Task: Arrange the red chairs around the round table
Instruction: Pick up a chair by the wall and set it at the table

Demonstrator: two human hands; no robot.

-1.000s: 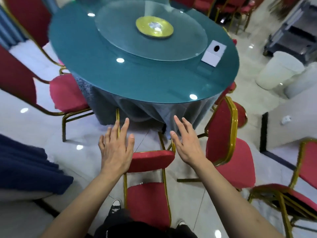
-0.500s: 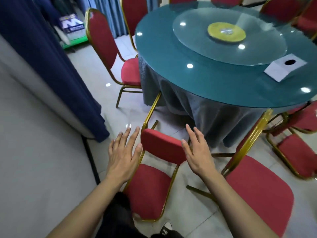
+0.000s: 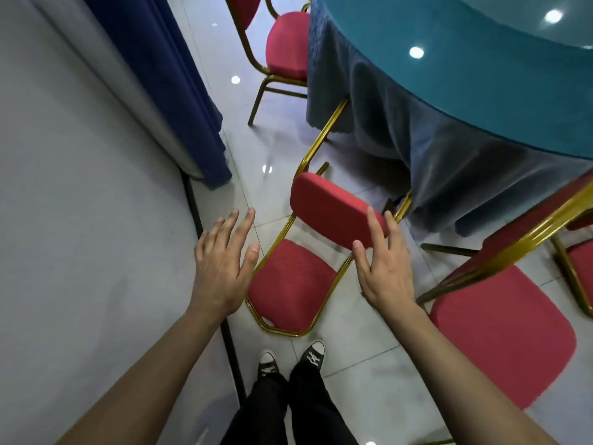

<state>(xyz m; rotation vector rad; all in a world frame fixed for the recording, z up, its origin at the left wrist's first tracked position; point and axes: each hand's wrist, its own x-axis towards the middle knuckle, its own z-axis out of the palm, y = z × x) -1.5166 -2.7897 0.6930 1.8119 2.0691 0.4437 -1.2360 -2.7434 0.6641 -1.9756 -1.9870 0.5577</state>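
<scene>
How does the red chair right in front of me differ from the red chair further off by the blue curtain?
The near chair stands in open floor, its whole seat showing; the far chair is pushed in, its seat edge against the tablecloth. The right hand overlaps the near chair's backrest with straight fingers, contact unclear; nothing is near the far chair. The left hand hovers open beside the near one. Both have red cushions and gold frames.

Both arms outstretched — left grip (image 3: 221, 268), right grip (image 3: 383, 268) seemingly empty
</scene>
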